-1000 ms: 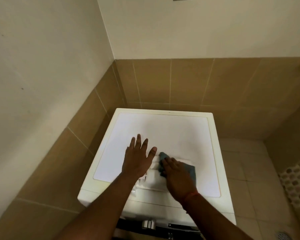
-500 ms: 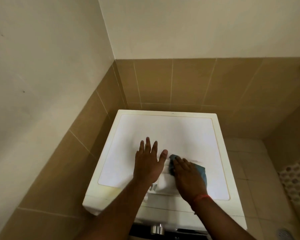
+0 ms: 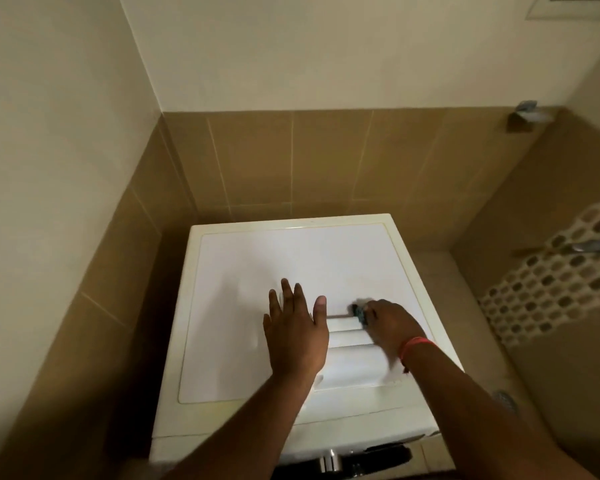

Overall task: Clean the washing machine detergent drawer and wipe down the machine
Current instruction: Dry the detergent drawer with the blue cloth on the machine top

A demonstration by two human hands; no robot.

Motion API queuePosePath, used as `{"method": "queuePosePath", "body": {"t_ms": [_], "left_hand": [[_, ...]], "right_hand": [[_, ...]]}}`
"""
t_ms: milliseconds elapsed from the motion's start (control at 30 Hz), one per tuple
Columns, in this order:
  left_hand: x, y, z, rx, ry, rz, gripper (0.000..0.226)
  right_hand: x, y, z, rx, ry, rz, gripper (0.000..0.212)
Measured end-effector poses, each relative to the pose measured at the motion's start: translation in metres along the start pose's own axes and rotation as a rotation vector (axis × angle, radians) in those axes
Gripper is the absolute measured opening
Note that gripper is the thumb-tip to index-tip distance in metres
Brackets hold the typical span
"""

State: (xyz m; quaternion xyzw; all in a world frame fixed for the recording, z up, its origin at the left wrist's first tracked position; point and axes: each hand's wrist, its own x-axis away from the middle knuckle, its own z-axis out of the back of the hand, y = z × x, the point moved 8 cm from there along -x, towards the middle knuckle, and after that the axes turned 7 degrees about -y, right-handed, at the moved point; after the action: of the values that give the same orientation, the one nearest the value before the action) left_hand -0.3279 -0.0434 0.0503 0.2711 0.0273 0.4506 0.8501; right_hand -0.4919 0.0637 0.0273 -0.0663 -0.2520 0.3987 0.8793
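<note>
While my left hand lies flat, fingers straight, pinning the detergent drawer near the washing machine top's front edge, my right hand bunches the soft cloth against it; that light, slick plastic looks best held by its sides.

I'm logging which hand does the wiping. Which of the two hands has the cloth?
The right hand, with the red wrist band, holds the blue cloth on the detergent drawer. The left hand lies flat and holds nothing.
</note>
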Motion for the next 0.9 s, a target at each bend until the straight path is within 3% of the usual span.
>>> {"method": "queuePosePath", "body": {"t_ms": [133, 233, 333, 467, 567, 667, 800, 900], "left_hand": [[0.000, 0.001, -0.001, -0.008, 0.000, -0.018, 0.090], [-0.001, 0.000, -0.002, -0.003, -0.003, -0.005, 0.086], [-0.001, 0.000, 0.000, -0.001, 0.015, 0.002, 0.090], [0.000, 0.000, 0.000, -0.009, 0.034, 0.017, 0.087], [0.001, 0.002, 0.000, -0.020, 0.030, 0.016, 0.096], [0.002, 0.004, 0.000, -0.087, 0.027, 0.033, 0.102], [0.001, 0.007, -0.003, -0.205, -0.007, 0.087, 0.083], [0.004, 0.007, -0.004, -0.225, -0.024, 0.097, 0.083]], "right_hand": [[0.001, -0.054, -0.023, 0.104, 0.045, 0.095, 0.026], [0.002, -0.098, -0.035, 0.082, -0.062, 0.247, 0.026], [-0.001, -0.079, -0.029, -0.064, -0.181, 0.292, 0.028], [-0.014, -0.011, -0.013, -0.066, -0.242, 0.252, 0.021], [-0.014, 0.010, -0.011, -0.006, -0.140, 0.228, 0.028], [-0.006, -0.022, -0.027, 0.124, 0.013, 0.302, 0.042], [0.010, -0.081, -0.032, -0.001, -0.035, 0.538, 0.034], [0.002, -0.056, -0.024, 0.076, -0.137, 0.510, 0.036]]}}
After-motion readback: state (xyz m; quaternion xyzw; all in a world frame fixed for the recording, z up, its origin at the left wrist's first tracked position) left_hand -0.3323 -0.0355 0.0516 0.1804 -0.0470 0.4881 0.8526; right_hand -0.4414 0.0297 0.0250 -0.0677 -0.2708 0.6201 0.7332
